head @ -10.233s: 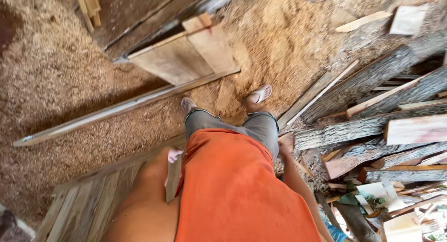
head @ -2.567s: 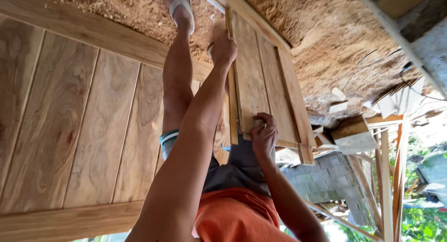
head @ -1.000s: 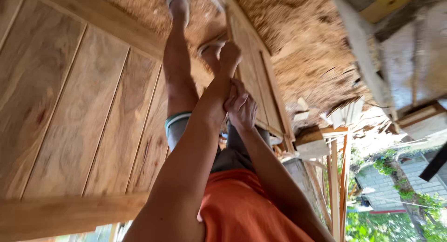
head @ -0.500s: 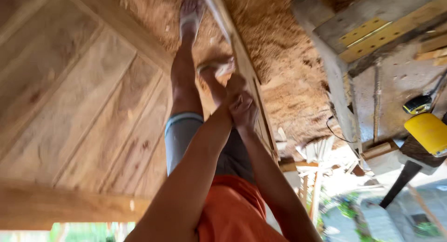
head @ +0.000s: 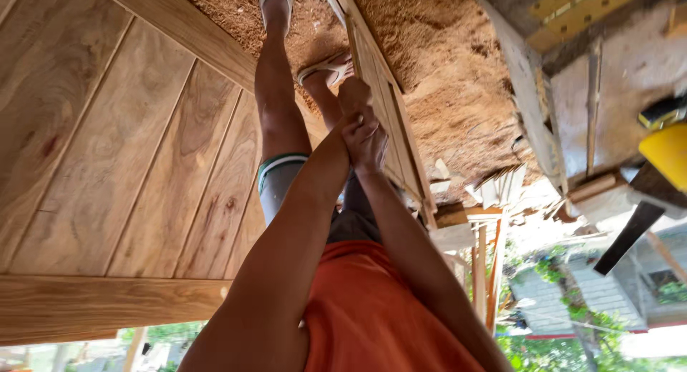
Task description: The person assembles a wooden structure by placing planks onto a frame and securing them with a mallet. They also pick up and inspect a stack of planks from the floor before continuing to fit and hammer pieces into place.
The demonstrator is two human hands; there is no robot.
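A narrow framed wooden panel (head: pixel 392 121) stands on edge over the sawdust floor (head: pixel 436 64), just beyond my legs. My left hand (head: pixel 353 97) is closed around the panel's near edge, at the end of my arm reaching from the lower left. My right hand (head: pixel 366 139) grips the same edge directly below it, and the two hands touch. My sandalled feet (head: pixel 325 66) rest on the sawdust beside the panel. A large door-like panel (head: pixel 122 164) of wide light planks in a frame fills the left of the view.
A bundle of thin wooden slats (head: pixel 494 193) lies past the narrow panel. At the right are a rough wall with boards (head: pixel 608 93), a yellow object (head: pixel 669 154) and a dark blade-like piece (head: pixel 630 236). Greenery and a building show beyond.
My right hand has slid up the panel's edge until it meets my left hand. The view has swung, bringing the wall and yellow object into sight at the right.
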